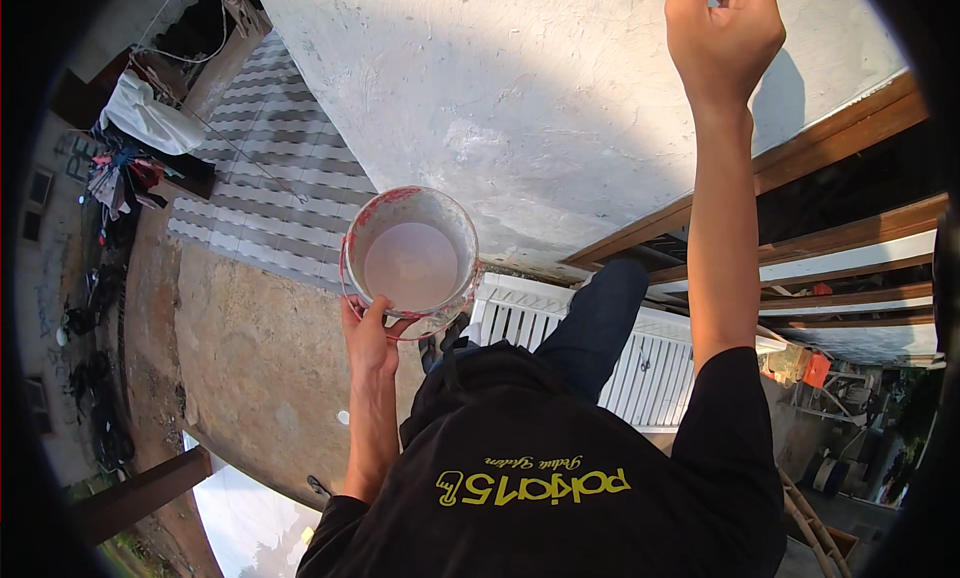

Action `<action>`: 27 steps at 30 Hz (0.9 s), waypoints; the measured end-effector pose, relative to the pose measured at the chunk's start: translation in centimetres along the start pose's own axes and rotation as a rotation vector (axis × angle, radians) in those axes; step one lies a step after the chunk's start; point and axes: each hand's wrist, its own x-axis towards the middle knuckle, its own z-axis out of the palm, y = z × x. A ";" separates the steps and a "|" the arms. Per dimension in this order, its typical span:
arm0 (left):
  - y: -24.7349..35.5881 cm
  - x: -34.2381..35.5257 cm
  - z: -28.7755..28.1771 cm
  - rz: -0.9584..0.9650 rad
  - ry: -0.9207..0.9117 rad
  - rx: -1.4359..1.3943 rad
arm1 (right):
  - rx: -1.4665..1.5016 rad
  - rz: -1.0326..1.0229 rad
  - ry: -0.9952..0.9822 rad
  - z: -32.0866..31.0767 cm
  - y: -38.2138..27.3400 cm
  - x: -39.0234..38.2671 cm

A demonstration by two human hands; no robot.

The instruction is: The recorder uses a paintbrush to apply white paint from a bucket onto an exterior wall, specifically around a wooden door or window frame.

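Note:
My left hand (371, 340) grips the near rim of a bucket (458, 240), thumb over the edge and fingers outside. Red smears and pale crust mark the bucket's rim, and a milky pinkish-white liquid (408, 265) lies inside. A thin wire handle hangs loose around it. My right arm is stretched up in front of the white wall (480, 78). At the top edge of the picture, my right hand (727, 38) has its fingers curled closed. The frame cuts off whatever it may hold.
Below the wall stands a white slatted bench (640, 373), with my dark-trousered knee over it. Wooden window frames (850, 138) run along the right. Grey patterned tiles (270, 148) and bare concrete (260, 348) lie left. Clothes (125, 168) hang at the far left.

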 end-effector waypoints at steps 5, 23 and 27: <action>0.0 -0.7 2.4 0.049 -0.013 -0.095 | -0.002 -0.168 -0.162 1.6 0.8 -1.3; -0.7 1.0 1.3 0.067 0.072 -0.114 | 0.037 -0.222 -0.221 5.6 0.1 1.6; 0.2 1.4 1.4 0.067 0.074 -0.126 | 0.027 -0.105 -0.042 4.4 1.4 1.6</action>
